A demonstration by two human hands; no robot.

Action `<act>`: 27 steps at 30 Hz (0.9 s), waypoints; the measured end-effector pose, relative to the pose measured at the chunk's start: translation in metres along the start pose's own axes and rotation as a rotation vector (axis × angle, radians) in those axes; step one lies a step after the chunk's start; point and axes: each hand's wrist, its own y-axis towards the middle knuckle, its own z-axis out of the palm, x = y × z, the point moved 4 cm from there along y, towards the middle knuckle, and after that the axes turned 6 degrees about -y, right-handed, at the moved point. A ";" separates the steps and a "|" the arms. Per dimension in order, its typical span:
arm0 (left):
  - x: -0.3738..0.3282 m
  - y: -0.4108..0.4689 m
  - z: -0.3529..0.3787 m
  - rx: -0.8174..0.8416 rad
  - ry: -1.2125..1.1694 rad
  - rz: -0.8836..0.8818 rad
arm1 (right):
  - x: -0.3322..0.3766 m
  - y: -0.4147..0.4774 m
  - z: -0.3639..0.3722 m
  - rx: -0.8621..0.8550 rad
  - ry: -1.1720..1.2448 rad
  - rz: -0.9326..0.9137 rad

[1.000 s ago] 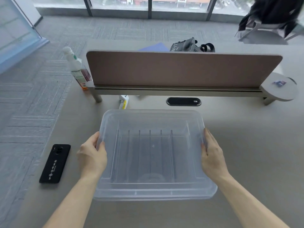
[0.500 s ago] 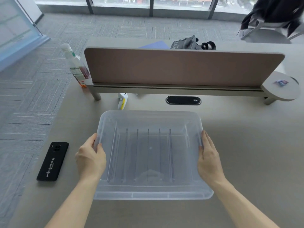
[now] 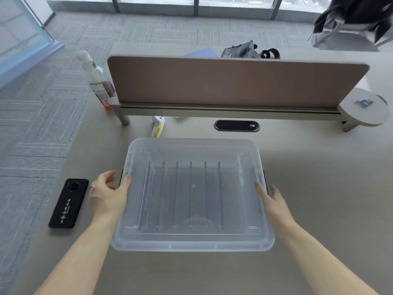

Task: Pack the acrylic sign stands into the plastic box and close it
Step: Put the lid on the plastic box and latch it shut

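The translucent plastic box (image 3: 192, 241) sits on the desk in front of me with its lid (image 3: 191, 147) lying on top. Through the lid I make out several thin upright acrylic sign stands (image 3: 190, 194) in a row. My left hand (image 3: 106, 194) is at the box's left side, thumb on the lid's edge, fingers spread beside a black latch (image 3: 121, 177). My right hand (image 3: 274, 203) lies flat along the right side, fingertips at the other black latch (image 3: 264, 179). Neither hand holds anything.
A black phone (image 3: 69, 202) lies left of the box near the desk edge. Behind the box are a white-and-yellow object (image 3: 158, 125), a black cable port (image 3: 237, 125), a brown divider panel (image 3: 234, 81), a spray bottle (image 3: 97, 81) and a round side shelf (image 3: 365, 111).
The lid has come down level onto the box. Both hands have let go of the lid's sides; the left fingers have spread and the right hand has slid outward and back.
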 end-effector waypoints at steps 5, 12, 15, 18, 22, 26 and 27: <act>0.011 -0.007 0.005 0.191 -0.144 -0.303 | -0.012 0.001 -0.001 0.048 0.051 0.118; -0.008 -0.014 -0.005 0.017 -0.053 -0.072 | 0.016 -0.019 -0.009 -0.196 -0.086 -0.179; -0.010 -0.010 -0.003 0.036 0.043 0.039 | 0.023 -0.023 -0.004 -0.180 -0.176 -0.232; -0.007 -0.010 0.003 0.017 0.125 0.101 | 0.022 -0.024 0.005 -0.214 -0.230 -0.254; -0.008 -0.013 0.012 -0.063 0.135 0.174 | 0.025 -0.028 0.014 -0.304 -0.347 -0.280; -0.008 -0.011 0.014 0.002 0.130 0.149 | 0.028 -0.036 0.017 -0.247 -0.503 -0.293; -0.014 -0.013 0.017 0.016 0.173 0.213 | 0.035 -0.039 0.018 -0.275 -0.605 -0.364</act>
